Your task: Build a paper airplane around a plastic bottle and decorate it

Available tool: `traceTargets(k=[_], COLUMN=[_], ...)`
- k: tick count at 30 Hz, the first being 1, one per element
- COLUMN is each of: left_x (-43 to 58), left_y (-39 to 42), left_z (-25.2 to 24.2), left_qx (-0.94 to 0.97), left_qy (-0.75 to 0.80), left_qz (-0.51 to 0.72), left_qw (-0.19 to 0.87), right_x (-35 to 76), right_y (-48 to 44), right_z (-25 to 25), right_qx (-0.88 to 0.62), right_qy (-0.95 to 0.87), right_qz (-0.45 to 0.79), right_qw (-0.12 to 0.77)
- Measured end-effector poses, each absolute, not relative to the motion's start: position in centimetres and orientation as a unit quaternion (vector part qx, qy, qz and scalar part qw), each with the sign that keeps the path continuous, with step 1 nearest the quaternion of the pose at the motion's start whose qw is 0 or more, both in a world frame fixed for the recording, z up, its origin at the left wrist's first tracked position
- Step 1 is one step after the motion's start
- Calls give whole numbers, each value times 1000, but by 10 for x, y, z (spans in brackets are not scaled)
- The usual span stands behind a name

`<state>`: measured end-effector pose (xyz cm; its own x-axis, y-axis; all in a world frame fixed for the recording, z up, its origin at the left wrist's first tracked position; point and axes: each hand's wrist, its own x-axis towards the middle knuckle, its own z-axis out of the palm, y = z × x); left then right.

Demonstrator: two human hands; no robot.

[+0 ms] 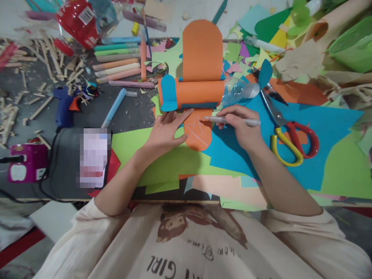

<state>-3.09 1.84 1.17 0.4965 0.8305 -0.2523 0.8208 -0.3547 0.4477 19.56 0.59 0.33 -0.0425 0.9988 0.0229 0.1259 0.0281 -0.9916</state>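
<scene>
A plastic bottle (236, 90) wrapped in orange paper lies sideways before me, its neck to the right. An orange paper wing (202, 50) sticks out on its far side, and blue paper pieces (169, 93) sit at its left end. The near orange wing (200, 140) bears a star (198, 130) drawn in pale lines. My left hand (171, 130) lies with fingers spread, its fingertips on this wing's left edge and by the bottle. My right hand (242, 124) is closed around a pale marker pen (247, 121), whose tip is at the star's right side.
Scissors (279, 116) with red and yellow handles lie at right on blue paper (305, 170). Several markers (117, 66), a glue gun (64, 106), a phone (94, 157) and a purple box (27, 162) are at left. Wood sticks (46, 58) and paper scraps (234, 50) litter the table.
</scene>
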Motion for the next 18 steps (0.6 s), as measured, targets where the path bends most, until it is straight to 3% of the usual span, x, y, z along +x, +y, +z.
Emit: traceTargets(k=[18], left_x=[-28], left_y=[18], left_z=[15], left_qx=[820], left_qy=[506], left_qz=[-1], left_qw=[267], right_x=[186], right_y=[6], right_z=[-2], right_qx=[-523], right_qy=[-608], right_qz=[415], right_qw=[429])
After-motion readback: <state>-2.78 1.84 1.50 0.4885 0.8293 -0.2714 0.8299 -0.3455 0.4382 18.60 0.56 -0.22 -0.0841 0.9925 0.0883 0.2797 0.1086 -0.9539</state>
